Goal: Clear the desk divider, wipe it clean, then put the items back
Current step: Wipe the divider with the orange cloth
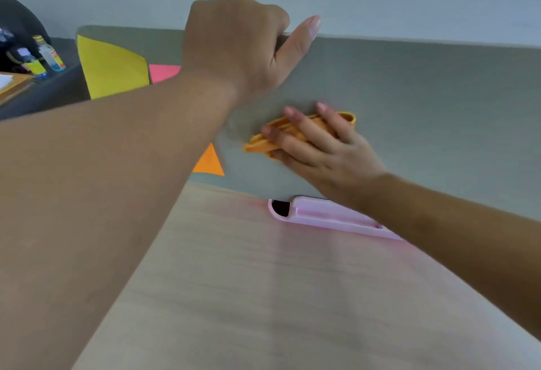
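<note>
The grey desk divider (424, 100) stands upright along the far edge of the wooden desk (263, 296). My left hand (243, 44) grips the divider's top edge, fingers curled over it and thumb stretched along the rim. My right hand (319, 144) presses a folded orange cloth (263, 142) flat against the divider's face, below the left hand. A yellow paper sheet (114, 67), a pink note (162, 72) and an orange note (209, 161) sit on the divider at the left, partly hidden by my left forearm.
A pink plastic tray (328, 217) lies on the desk at the foot of the divider, under my right wrist. Small bottles (48, 53) stand on another surface at the far left, in front of a dark chair back.
</note>
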`<move>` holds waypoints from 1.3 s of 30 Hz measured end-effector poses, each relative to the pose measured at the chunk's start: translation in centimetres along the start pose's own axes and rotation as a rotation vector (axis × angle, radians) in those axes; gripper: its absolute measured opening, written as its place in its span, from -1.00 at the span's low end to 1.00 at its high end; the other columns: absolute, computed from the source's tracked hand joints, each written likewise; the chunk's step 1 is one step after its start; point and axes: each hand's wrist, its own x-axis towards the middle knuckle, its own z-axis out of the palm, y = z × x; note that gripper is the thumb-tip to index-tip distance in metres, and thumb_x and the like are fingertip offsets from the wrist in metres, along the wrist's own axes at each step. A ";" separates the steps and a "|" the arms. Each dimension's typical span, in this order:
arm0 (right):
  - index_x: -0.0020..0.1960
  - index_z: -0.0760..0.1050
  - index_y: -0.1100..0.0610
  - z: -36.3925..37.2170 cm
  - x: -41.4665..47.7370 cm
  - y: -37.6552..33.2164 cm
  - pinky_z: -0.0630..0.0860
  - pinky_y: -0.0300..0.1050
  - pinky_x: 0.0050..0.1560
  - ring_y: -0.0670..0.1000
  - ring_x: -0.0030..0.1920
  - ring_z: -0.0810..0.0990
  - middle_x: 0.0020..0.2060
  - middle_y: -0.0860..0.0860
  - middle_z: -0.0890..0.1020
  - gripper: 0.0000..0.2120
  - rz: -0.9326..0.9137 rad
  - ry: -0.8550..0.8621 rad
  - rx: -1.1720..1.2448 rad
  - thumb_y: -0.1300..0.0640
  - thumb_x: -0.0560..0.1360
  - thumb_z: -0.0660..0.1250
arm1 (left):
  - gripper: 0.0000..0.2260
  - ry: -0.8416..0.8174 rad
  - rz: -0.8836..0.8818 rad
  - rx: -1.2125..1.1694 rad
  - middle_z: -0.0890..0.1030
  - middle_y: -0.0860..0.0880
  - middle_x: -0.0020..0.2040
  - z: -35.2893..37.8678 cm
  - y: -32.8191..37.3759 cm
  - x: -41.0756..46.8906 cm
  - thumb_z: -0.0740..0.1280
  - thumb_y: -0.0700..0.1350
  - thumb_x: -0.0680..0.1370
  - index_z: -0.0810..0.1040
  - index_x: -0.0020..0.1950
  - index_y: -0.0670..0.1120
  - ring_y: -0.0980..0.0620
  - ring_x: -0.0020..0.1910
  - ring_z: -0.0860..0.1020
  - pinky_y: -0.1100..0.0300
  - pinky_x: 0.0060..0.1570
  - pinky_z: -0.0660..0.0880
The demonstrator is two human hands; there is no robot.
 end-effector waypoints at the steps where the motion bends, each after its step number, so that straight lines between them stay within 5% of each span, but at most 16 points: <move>1: 0.40 0.44 0.05 0.9 -0.5 -1.4 0.25 0.16 0.42 0.13 0.42 0.39 0.42 -0.03 0.42 -0.66 -0.043 -0.048 -0.017 0.15 0.64 0.17 | -0.40 0.001 0.000 0.012 0.29 -0.06 -0.50 0.3 0.1 0.1 -0.15 0.29 0.56 0.34 -0.35 -0.14 -0.22 -0.42 0.37 0.09 -0.38 0.11; 7: 0.52 0.22 0.14 -0.4 -9.3 -2.3 0.11 0.12 0.48 0.11 0.47 0.30 0.49 0.00 0.32 -0.58 -0.192 -0.433 -0.031 0.15 0.68 -0.03 | -0.44 -0.014 -0.010 -0.010 0.25 -0.04 -0.52 0.0 0.2 -0.2 -0.13 0.28 0.55 0.21 -0.40 -0.12 -0.20 -0.47 0.33 0.13 -0.41 0.05; 10: 0.52 0.20 0.16 -3.4 -11.2 2.4 0.13 0.17 0.46 0.17 0.48 0.23 0.53 0.04 0.22 -0.56 -0.173 -0.354 -0.067 0.23 0.66 -0.12 | -0.45 -0.016 -0.014 -0.036 0.23 -0.04 -0.53 -0.3 0.3 -0.2 -0.09 0.27 0.56 0.21 -0.41 -0.13 -0.19 -0.49 0.31 0.16 -0.42 0.02; 15: 0.30 0.50 0.10 -3.4 -3.5 5.0 0.29 0.25 0.39 0.20 0.41 0.37 0.42 0.05 0.42 -0.68 0.110 -0.100 -0.032 0.22 0.55 0.30 | -0.45 0.001 -0.009 -0.031 0.25 -0.03 -0.53 -0.2 0.0 0.0 -0.10 0.24 0.58 0.29 -0.39 -0.12 -0.19 -0.47 0.33 0.15 -0.44 0.01; 17: 0.31 0.51 0.09 -1.7 -1.0 2.4 0.28 0.25 0.39 0.18 0.42 0.38 0.40 0.03 0.44 -0.69 0.099 -0.044 -0.004 0.20 0.58 0.25 | -0.46 0.013 -0.012 -0.031 0.24 -0.02 -0.53 -0.2 0.1 0.0 -0.10 0.19 0.61 0.33 -0.37 -0.12 -0.19 -0.47 0.31 0.13 -0.43 0.00; 22: 0.49 0.27 0.11 1.4 -1.7 -3.9 0.11 0.15 0.48 0.13 0.50 0.23 0.49 -0.01 0.31 -0.58 -0.199 -0.290 -0.022 0.18 0.68 -0.07 | -0.53 0.037 -0.018 -0.024 0.21 0.00 -0.53 -0.1 0.1 -0.2 -0.07 0.11 0.64 0.26 -0.39 -0.09 -0.18 -0.46 0.28 0.13 -0.44 -0.06; 25: 0.52 0.22 0.16 -0.2 -6.0 -2.2 0.06 0.14 0.49 0.13 0.51 0.21 0.50 0.00 0.30 -0.58 -0.224 -0.396 -0.025 0.20 0.67 -0.05 | -0.52 0.031 -0.026 -0.022 0.22 -0.01 -0.53 0.0 0.0 -0.2 -0.06 0.11 0.63 0.26 -0.39 -0.11 -0.19 -0.47 0.29 0.15 -0.44 -0.04; 29: 0.48 0.32 0.12 -4.6 -9.1 5.6 0.27 0.11 0.42 0.13 0.44 0.33 0.48 0.03 0.32 -0.59 -0.201 -0.285 -0.106 0.24 0.64 0.14 | -0.52 0.046 -0.032 -0.040 0.18 0.00 -0.55 0.0 0.1 -0.1 -0.04 0.11 0.62 0.24 -0.42 -0.10 -0.18 -0.49 0.28 0.18 -0.44 -0.05; 32: 0.28 0.50 0.10 -5.9 -6.3 8.7 0.35 0.11 0.33 0.14 0.38 0.40 0.42 0.05 0.40 -0.70 0.000 -0.202 -0.076 0.16 0.56 0.34 | -0.52 0.038 -0.038 -0.062 0.19 -0.01 -0.55 -0.1 0.0 0.0 -0.07 0.11 0.61 0.15 -0.45 -0.09 -0.18 -0.51 0.29 0.18 -0.44 -0.03; 36: 0.25 0.53 0.08 -3.5 -2.1 5.1 0.30 0.22 0.38 0.17 0.41 0.37 0.41 0.07 0.41 -0.73 0.138 -0.050 -0.076 0.18 0.55 0.33 | -0.53 0.061 -0.017 -0.061 0.23 -0.04 -0.53 0.0 -0.1 0.0 -0.06 0.10 0.63 0.20 -0.42 -0.10 -0.18 -0.47 0.30 0.16 -0.44 -0.04; 39: 0.37 0.44 0.12 -1.2 -1.3 0.6 0.26 0.22 0.41 0.18 0.42 0.38 0.42 0.07 0.42 -0.67 0.073 -0.043 0.002 0.20 0.62 0.19 | -0.55 0.101 -0.009 -0.028 0.29 -0.09 -0.47 0.5 -0.2 -0.1 -0.06 0.11 0.63 0.32 -0.34 -0.08 -0.16 -0.43 0.28 0.15 -0.44 -0.05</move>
